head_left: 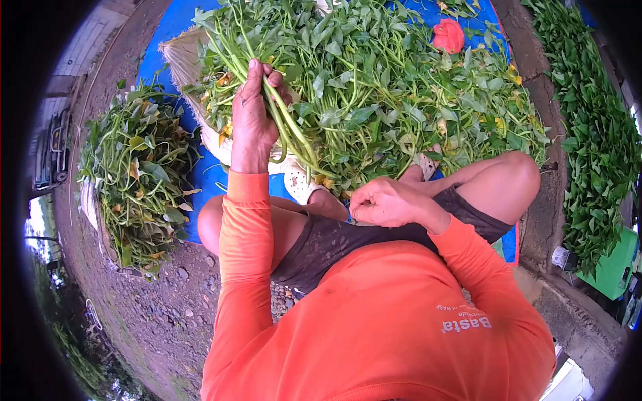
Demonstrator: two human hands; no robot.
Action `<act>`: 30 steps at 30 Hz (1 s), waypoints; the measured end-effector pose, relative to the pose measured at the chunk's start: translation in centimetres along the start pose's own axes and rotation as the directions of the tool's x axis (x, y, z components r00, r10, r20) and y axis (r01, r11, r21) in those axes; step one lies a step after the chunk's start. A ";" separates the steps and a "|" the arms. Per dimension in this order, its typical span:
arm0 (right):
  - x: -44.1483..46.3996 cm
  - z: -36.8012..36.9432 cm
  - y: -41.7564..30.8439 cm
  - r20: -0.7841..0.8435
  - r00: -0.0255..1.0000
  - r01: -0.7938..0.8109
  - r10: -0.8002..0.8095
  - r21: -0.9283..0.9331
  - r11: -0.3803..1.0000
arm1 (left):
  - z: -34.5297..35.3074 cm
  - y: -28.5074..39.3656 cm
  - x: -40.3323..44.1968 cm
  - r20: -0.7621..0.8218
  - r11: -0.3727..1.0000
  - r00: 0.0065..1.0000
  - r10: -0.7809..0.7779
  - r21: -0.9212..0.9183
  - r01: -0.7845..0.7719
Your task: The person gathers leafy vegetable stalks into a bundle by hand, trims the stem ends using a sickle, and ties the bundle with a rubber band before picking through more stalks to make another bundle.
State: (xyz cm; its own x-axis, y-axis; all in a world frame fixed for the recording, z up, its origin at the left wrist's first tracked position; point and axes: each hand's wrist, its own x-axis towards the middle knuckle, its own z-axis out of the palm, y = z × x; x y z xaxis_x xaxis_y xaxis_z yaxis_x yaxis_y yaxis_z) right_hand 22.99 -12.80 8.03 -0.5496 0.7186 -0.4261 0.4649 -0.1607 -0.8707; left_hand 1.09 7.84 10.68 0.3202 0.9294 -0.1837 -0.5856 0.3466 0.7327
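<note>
My left hand (255, 110) is raised at the left of the heap, its fingers wrapped round a bunch of long green stems (292, 134). Leafy tops of the bunch point up and away, and the cut ends hang down over my lap. My right hand (391, 202) is low over my lap, with its fingers curled together; what they hold, if anything, is hidden. In front of both hands spreads a big heap of leafy green vines (374, 93), with some yellow leaves among them.
The heap lies on a blue tarp (204, 167), partly on a woven sack (182, 57). A second pile of greens (137, 180) stands at the left. On the heap's far right sits a red plastic bag (448, 35). More leafy bundles (592, 134) line the right side.
</note>
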 end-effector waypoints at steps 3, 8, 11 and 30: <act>1.0 -2.6 -1.2 -0.570 0.807 0.322 -0.155 0.204 0.925 | -0.5 0.6 -0.8 0.203 0.977 0.969 -0.143 -0.125 0.171; 6.0 -3.6 -5.6 -0.676 0.577 0.556 -0.459 -0.087 0.827 | 1.6 -1.7 -1.8 0.187 0.973 0.960 -0.208 -0.063 0.223; 7.1 -2.5 -5.1 -0.626 0.636 0.508 -0.451 -0.100 0.856 | 1.8 -1.7 -2.0 0.117 0.991 0.984 -0.132 0.043 0.128; 7.2 -8.6 26.1 -0.667 0.387 -0.808 0.637 0.088 0.583 | 3.0 0.6 -1.3 -0.108 0.938 0.994 0.010 0.346 0.028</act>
State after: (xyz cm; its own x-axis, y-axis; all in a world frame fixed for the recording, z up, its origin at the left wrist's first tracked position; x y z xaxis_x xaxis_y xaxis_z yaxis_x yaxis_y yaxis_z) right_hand 37.10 -6.02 -15.61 0.5461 0.6270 -0.5556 0.6542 -0.7334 -0.1847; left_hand 2.57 6.50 13.28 0.2321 0.9411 -0.2460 -0.2823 0.3072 0.9088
